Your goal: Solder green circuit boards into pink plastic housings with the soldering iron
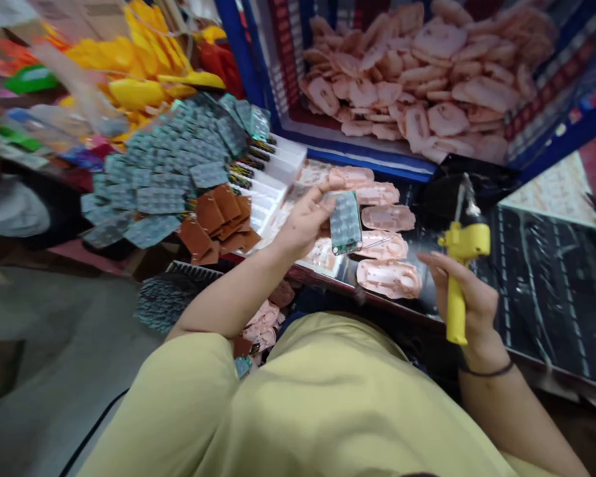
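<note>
My left hand (305, 222) is closed on a small grey-green circuit board (346, 222), held upright over the bench. My right hand (464, 298) grips the yellow handle of a soldering iron (461, 255), its metal tip pointing up. Between the hands, several pink plastic shells (388, 278) lie in a column on the bench. A white tray (278, 179) of small parts sits just left of my left hand.
A heap of grey-green circuit boards (169, 172) and brown boards (216, 218) lies at left. A blue-framed bin (357, 159) holds many pink shells (427, 79) at the back. Yellow plastic parts (139, 73) pile up at upper left. A dark striped mat (541, 285) covers the bench at right.
</note>
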`<state>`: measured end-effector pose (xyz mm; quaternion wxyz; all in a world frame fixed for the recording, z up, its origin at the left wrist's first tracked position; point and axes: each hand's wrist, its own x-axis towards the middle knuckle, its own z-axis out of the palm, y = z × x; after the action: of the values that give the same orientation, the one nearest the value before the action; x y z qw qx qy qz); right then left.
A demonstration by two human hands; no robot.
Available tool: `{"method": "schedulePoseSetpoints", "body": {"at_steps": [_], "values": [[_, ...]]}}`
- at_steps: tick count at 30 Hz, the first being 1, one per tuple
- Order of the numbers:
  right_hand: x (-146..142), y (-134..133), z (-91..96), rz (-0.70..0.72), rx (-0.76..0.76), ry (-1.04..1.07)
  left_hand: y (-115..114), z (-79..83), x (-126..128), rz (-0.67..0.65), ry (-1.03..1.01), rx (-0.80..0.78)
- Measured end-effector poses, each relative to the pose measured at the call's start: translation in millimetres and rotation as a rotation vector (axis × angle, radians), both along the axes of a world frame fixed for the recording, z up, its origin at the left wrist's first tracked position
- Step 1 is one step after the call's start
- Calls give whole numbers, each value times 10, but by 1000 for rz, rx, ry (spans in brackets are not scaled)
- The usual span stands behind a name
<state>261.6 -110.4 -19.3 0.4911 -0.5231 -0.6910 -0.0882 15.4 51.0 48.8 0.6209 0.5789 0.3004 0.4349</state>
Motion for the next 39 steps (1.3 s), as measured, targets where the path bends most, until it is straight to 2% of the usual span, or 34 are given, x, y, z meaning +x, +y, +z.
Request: {"method": "schedulePoseSetpoints", "body": {"at_steps": [2,4,7,9,10,12,15,17,20,24,30,33,39], "values": [[-96,50,108,86,-36,56,-167,-184,301,-288,-71,-313],[-184,87,206,159,-93,103,-354,-286,510,-527,-74,-533],[-260,93,270,250,-76,196,-521,-337,643,-799,8,-677],[-266,60,258,271,-63,295,-492,-349,637,-889,77,-660],[-258,36,245,259,-60,341,-437,-348,612,-876,96,-619],[-235,-16,219,203,-58,401,-282,-319,533,-764,81,-505],[-211,-80,207,129,-63,410,-103,-190,398,-609,-10,-343],[-214,-101,214,95,-79,378,-105,-80,352,-601,-36,-251],[-243,-113,235,30,-59,318,-249,23,383,-560,-27,-163],[-295,-129,272,-81,7,210,-411,-25,496,-367,8,-113],[-352,-144,256,-140,109,95,-421,-172,555,-141,-27,-1],[-369,-135,200,-140,139,83,-428,-168,565,-113,-58,-26],[-394,-122,160,-155,198,10,-452,-133,606,-169,-100,-90]]}}
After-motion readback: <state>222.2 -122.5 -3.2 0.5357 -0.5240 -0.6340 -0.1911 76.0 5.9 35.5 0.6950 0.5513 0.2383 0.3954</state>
